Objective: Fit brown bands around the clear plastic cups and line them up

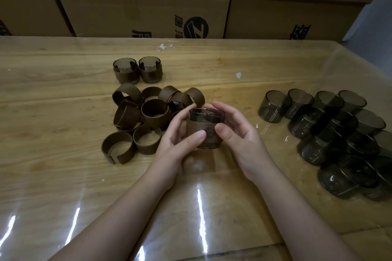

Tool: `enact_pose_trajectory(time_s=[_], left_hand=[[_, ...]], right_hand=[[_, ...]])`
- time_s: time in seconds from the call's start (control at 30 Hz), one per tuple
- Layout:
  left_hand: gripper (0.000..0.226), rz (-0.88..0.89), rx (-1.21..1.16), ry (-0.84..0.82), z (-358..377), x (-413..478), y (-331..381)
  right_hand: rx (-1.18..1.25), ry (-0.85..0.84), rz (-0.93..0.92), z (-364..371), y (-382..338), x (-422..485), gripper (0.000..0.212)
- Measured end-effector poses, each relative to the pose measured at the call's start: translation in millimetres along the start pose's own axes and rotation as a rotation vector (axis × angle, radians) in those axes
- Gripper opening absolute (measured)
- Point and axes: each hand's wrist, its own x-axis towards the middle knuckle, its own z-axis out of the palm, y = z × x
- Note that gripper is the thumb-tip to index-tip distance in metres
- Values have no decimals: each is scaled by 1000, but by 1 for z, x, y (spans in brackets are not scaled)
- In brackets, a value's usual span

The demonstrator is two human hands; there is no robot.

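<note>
One banded cup, fingers curled round it

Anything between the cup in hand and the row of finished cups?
Yes: the loose brown bands lie on the table between the held cup and the two banded cups behind them. Carrying it over the pile should clear it.

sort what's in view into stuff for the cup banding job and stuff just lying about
For the job:
held cup with band
loose brown bands
bare cups
two finished cups

Just lying about:
cardboard boxes
white scraps
</note>
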Motion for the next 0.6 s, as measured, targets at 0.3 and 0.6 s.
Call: enact_pose_trajectory(time_s=[0.3, 0.6], left_hand=[[42, 49, -5, 17, -1, 2, -3], [33, 64, 61, 56, 1, 2, -5]], right_hand=[[-26, -73, -16, 2, 4, 0, 47], [-49, -67, -15, 3, 6, 1, 39]])
